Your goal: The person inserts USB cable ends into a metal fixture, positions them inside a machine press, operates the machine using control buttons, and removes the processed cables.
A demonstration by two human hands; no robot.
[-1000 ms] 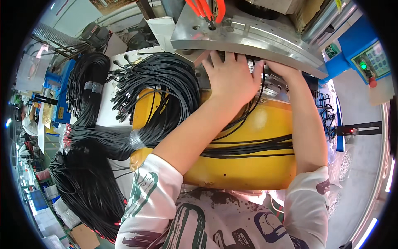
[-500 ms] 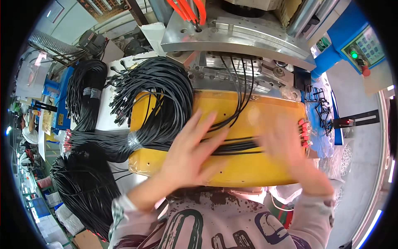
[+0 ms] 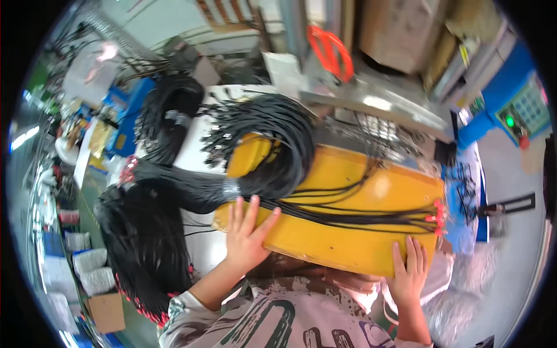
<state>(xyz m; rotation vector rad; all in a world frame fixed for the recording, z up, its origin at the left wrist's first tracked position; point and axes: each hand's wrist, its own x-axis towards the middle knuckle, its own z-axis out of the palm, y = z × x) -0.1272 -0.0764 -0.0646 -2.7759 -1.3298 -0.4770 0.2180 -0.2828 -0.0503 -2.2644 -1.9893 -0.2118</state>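
Note:
My left hand (image 3: pixel 246 236) lies with fingers spread at the front left edge of a yellow board (image 3: pixel 342 255), its fingertips close to a taped bundle of black cables (image 3: pixel 203 187). At the board's front right edge rests my right hand (image 3: pixel 409 271), fingers stretched out, holding nothing. Several loose black cables (image 3: pixel 348 219) run across the board between the hands. Their red ends (image 3: pixel 438 218) gather at the right edge. Other cables curve up from the board toward a metal mould (image 3: pixel 380 129) at the back.
A large coil of black cables (image 3: pixel 296 130) covers the board's back left. Further bundles (image 3: pixel 145 232) hang at the left. Behind stands a metal press (image 3: pixel 383 107) with red-orange handles (image 3: pixel 333 55). A blue control box (image 3: pixel 519 113) and small black parts (image 3: pixel 464 182) are at the right.
Both hands have come down toward me from over the cables to the board's front edge, the left also moving left. The view has shifted and tilted.

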